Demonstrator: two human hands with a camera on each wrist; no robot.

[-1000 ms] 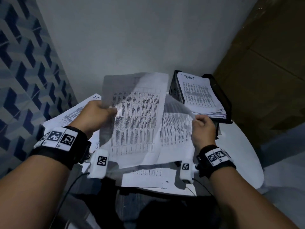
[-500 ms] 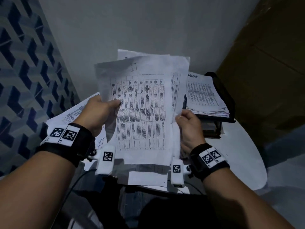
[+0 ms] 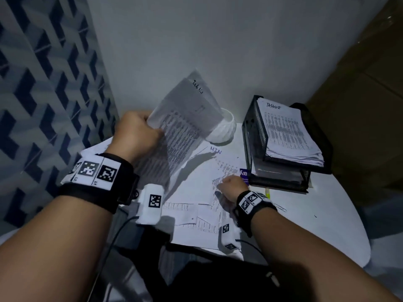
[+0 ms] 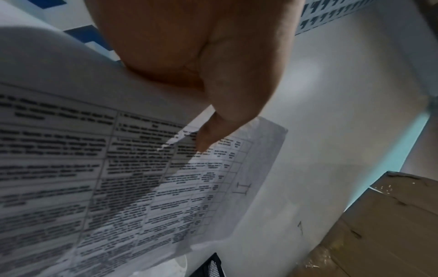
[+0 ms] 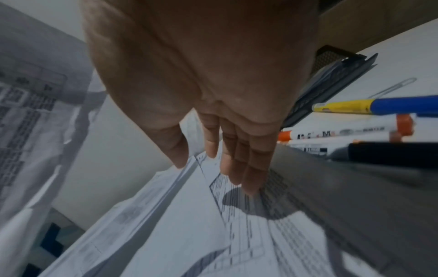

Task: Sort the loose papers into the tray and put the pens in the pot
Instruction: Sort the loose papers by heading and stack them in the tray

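Covering white table (image 3: 327, 216), loose papers (image 3: 202, 184), grey wall (image 3: 196, 40) behind.

rear wall (image 3: 196, 40): plain, pale grey-white, matte, unmarked in the head view; a soft bright patch of light falls on it in the left wrist view. left wall (image 3: 43, 88): covered in a repeating geometric pattern of dark blue and grey blocks. right side: large brown cardboard boxes (image 3: 359, 94) stacked against the rear wall, clear tape across their seams. table (image 3: 316, 214): white, rounded edge, pushed into the corner where the two walls meet. lighting: dim overall, cool in tone, with hard dark shadows cast on the tabletop.
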